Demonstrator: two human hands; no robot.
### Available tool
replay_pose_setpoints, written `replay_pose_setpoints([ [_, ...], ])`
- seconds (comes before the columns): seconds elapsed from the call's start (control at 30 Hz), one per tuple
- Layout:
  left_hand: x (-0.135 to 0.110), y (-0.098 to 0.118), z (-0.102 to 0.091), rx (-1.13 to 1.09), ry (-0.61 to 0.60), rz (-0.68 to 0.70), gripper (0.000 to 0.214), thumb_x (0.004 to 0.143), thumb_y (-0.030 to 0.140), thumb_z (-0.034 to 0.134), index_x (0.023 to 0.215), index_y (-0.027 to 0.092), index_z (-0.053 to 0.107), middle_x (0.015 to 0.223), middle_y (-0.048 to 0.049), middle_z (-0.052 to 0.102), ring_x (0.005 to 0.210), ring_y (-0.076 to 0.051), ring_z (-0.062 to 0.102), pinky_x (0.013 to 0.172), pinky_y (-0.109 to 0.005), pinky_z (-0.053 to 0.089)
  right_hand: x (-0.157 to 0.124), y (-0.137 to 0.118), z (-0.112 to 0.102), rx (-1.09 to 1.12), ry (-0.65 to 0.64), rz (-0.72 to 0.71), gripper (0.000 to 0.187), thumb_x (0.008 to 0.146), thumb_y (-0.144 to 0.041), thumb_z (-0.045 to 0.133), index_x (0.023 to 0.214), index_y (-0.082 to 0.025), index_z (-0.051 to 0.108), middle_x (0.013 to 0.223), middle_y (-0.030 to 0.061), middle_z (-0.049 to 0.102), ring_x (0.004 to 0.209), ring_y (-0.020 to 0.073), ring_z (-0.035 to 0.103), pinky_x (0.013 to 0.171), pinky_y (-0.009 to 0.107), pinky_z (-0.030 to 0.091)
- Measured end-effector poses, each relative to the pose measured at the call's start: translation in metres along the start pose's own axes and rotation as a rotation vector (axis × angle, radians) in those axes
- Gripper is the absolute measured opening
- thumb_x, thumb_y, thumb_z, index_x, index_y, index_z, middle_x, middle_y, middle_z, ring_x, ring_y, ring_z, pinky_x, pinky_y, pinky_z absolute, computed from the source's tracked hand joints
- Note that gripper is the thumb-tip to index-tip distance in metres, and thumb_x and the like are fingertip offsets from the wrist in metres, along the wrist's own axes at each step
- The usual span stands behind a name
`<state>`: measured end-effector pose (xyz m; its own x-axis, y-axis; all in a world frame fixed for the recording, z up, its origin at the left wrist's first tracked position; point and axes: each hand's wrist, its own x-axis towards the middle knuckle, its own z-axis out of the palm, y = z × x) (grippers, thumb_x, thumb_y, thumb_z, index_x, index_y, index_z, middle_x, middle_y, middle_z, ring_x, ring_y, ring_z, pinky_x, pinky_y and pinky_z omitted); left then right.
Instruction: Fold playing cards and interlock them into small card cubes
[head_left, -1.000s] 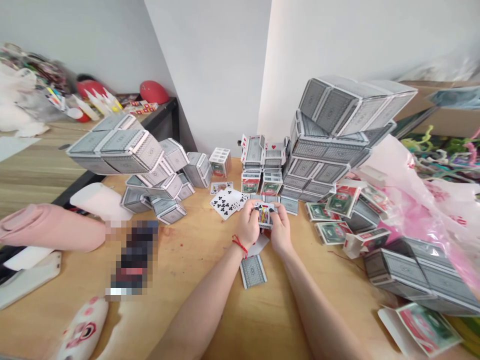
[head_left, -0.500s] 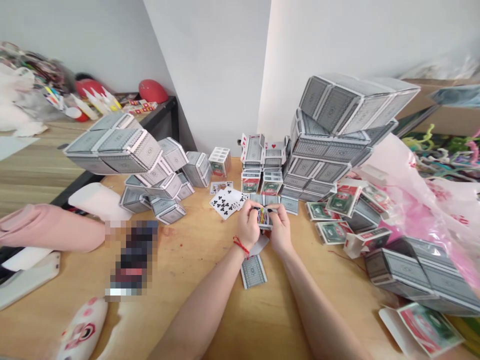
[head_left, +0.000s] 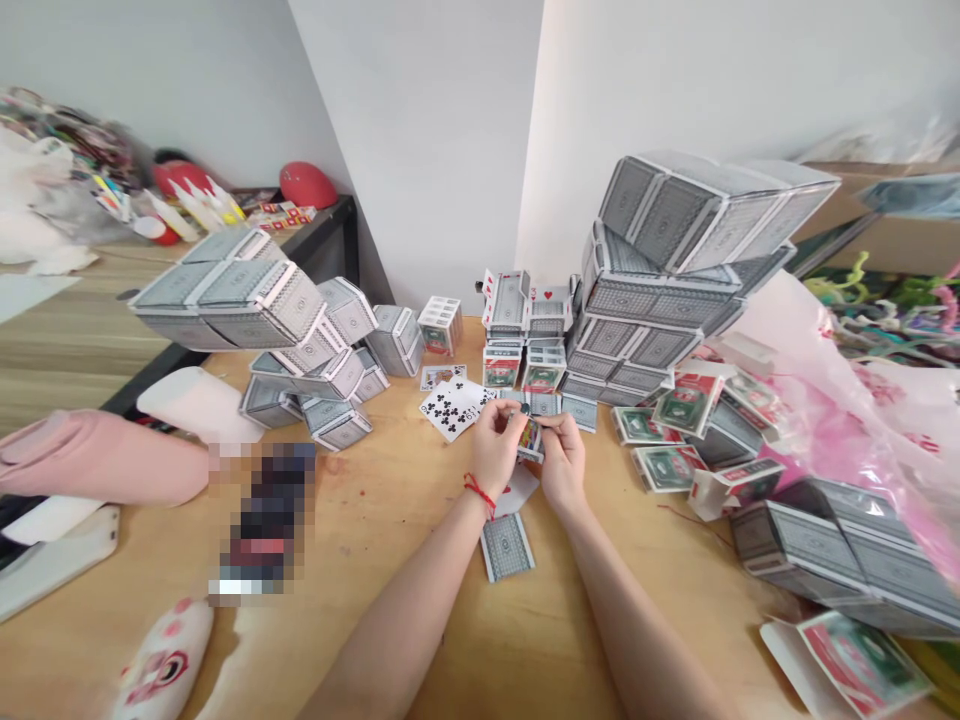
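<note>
My left hand and my right hand are both closed on a playing card with a coloured court figure, one at each side of it. Fingers cover much of the card, and I cannot make out whether it is one or several together. Below them a white-faced card lies on the table, partly behind my left wrist. Nearer to me rests a grey patterned card, back up. Left of my left hand, several club cards lie fanned face up.
Stacked blocks of grey cards rise at left and right. Card boxes stand at the back, and more boxes lie loose at right. A pink roll and a blurred-out object are at left.
My left thumb has moved up along the card's top edge, and the fingers of my right hand have shifted there too. More of the white-faced card below shows, with a red mark.
</note>
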<state>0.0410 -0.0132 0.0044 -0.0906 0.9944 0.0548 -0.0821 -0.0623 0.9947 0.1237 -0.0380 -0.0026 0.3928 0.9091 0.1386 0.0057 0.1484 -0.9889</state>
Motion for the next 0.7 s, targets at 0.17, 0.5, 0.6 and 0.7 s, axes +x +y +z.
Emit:
replay_pose_setpoints([
  [0.17, 0.000, -0.005, 0.004, -0.092, -0.109, -0.101, 0.021, 0.076, 0.035, 0.048, 0.070, 0.015, 0.052, 0.067, -0.0004, 0.053, 0.065, -0.012, 0.050, 0.061, -0.023, 0.040, -0.002, 0.003, 0.002, -0.113, 0.040, -0.078, 0.012, 0.077, -0.025, 0.041, 0.076, -0.022, 0.052, 0.076, 0.0010, 0.055, 0.074, 0.0155, 0.049, 0.068, 0.027, 0.039],
  [0.5, 0.005, -0.002, -0.004, 0.115, -0.067, -0.010, 0.019, 0.076, 0.033, 0.048, 0.069, 0.016, 0.054, 0.067, 0.0005, 0.054, 0.065, -0.011, 0.049, 0.060, -0.022, 0.037, -0.004, 0.008, 0.003, 0.120, -0.141, 0.105, 0.011, 0.073, -0.029, 0.050, 0.082, -0.023, 0.045, 0.075, -0.0016, 0.051, 0.064, 0.0127, 0.050, 0.057, 0.025, 0.043],
  [0.6, 0.007, -0.002, -0.007, 0.176, -0.100, 0.050, 0.017, 0.076, 0.031, 0.048, 0.070, 0.017, 0.055, 0.069, 0.0002, 0.055, 0.068, -0.012, 0.050, 0.063, -0.023, 0.038, -0.003, 0.008, 0.002, 0.227, -0.184, 0.256, 0.016, 0.074, -0.035, 0.049, 0.084, -0.024, 0.042, 0.071, -0.0032, 0.050, 0.057, 0.0122, 0.049, 0.047, 0.023, 0.043],
  [0.7, 0.007, 0.000, -0.009, 0.210, -0.134, 0.104, 0.016, 0.077, 0.031, 0.047, 0.073, 0.017, 0.055, 0.070, 0.0000, 0.056, 0.068, -0.013, 0.050, 0.064, -0.023, 0.038, 0.000, 0.009, 0.001, 0.267, -0.160, 0.344, 0.020, 0.077, -0.043, 0.047, 0.083, -0.025, 0.042, 0.063, -0.0053, 0.048, 0.050, 0.0112, 0.047, 0.043, 0.023, 0.044],
])
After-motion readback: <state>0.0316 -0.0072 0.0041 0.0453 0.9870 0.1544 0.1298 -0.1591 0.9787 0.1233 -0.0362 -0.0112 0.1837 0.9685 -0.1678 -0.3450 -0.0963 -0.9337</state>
